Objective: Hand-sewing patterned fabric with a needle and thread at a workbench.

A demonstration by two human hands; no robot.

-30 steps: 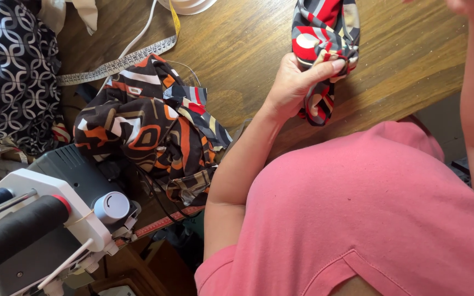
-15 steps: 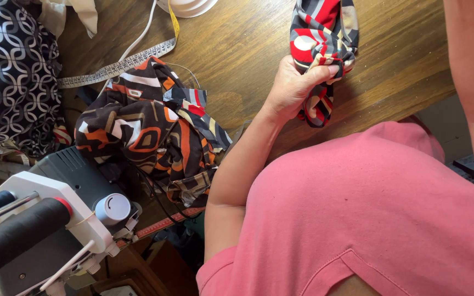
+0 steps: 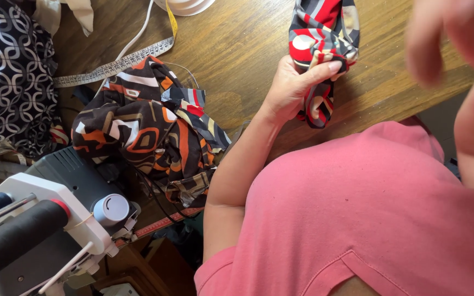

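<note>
Right now, from the head camera, the person's left hand (image 3: 292, 87) is clenched around a bunched piece of red, black and cream patterned cloth (image 3: 322, 38), thumb pressed across its front, holding it just above the wooden table (image 3: 237, 49). The right hand (image 3: 445, 33) is a blur at the upper right edge, raised close to that cloth but apart from it; whether it is loose or clenched I cannot tell, and it seems to hold nothing.

Taking the bunched cloth as the landmark: to its left, lying on the table, is a larger heap of orange, black and white patterned fabric (image 3: 144, 131), untouched by either hand. Further left of that runs a tape measure (image 3: 111, 66), and beyond it a black cloth with white chain-link print (image 3: 6, 77). Below and far left of the held cloth stands a sewing machine (image 3: 56, 219) with dark thread spools.

As I judge it, the work is at a handling stage: one piece is picked up and gathered, the heap waits, and nothing sits under the machine yet.
</note>
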